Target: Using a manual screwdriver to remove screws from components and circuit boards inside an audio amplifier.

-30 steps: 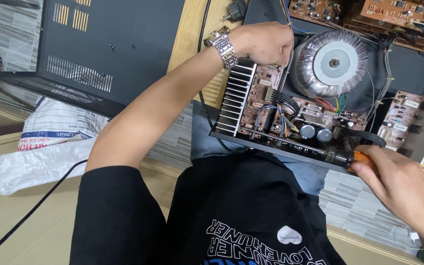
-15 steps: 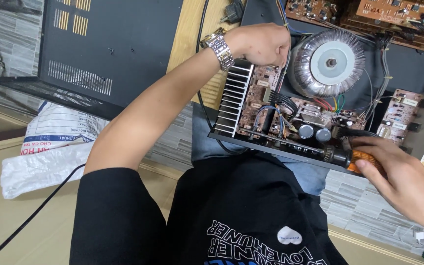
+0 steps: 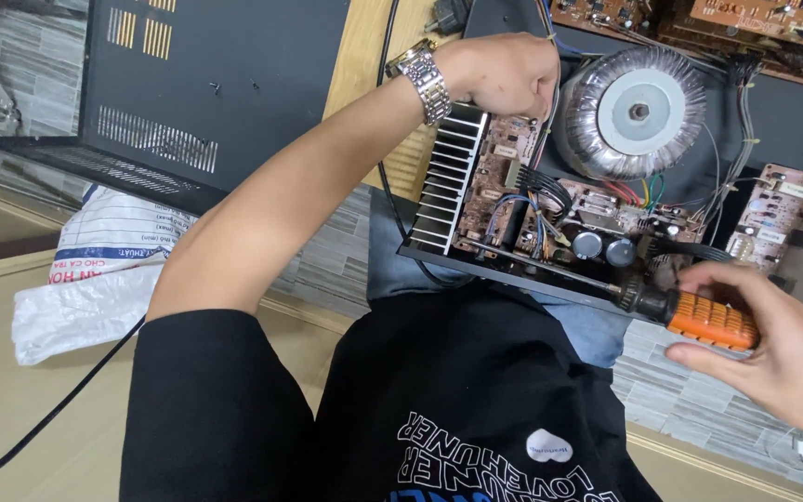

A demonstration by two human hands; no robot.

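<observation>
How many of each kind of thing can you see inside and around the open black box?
Round grey coil: 1
Ribbed heat sink: 1
Dark can-shaped parts: 2
Orange-handled screwdriver: 1
Silver wristwatch: 1
White plastic bag: 1
Hands, left hand and right hand: 2
Total: 9

One open amplifier chassis [image 3: 513, 270], one toroidal transformer [image 3: 634, 112], one finned heatsink [image 3: 446, 186], two blue capacitors [image 3: 603, 248], one orange-handled screwdriver [image 3: 699, 316], one wristwatch [image 3: 423, 79].

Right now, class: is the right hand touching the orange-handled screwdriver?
Touching. The head view shows the right hand with its fingers wrapped around the orange-handled screwdriver.
</observation>
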